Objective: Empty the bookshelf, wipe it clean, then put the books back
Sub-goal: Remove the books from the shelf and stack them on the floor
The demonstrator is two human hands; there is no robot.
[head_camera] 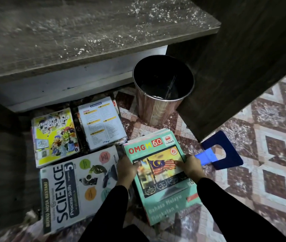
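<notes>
Head view. The left grip (126, 169) and right grip (189, 166) are both clamped on the teal workbook (156, 149), one on each long edge, with the right thumb lying on the cover's flag picture. The workbook tops a small stack resting on the patterned floor (269, 154), just below frame centre; the edges of the books beneath it show at its 12 o'clock end.

At 9 o'clock from the workbook lies the Science book (72, 189), flat. Its right edge is just beside the left grip, leaving only a narrow gap. At 10 o'clock lies a yellow comic (55, 135), and at 11 o'clock a white contents-page stack (102, 123); these two sit side by side with a dark strip between them.

At 12 o'clock stands an upright round bin (152, 110), near the stack's far corner but apart from it. At 3 o'clock a blue bookend (226, 154) lies flat, its pale tongue touching the right grip.

The dusty shelf board (86, 32) spans the top of the frame, its front edge overhanging the books. A dark upright panel (243, 67) closes the 1 to 2 o'clock side. The widest stretch of floor runs from 3 to 5 o'clock.
</notes>
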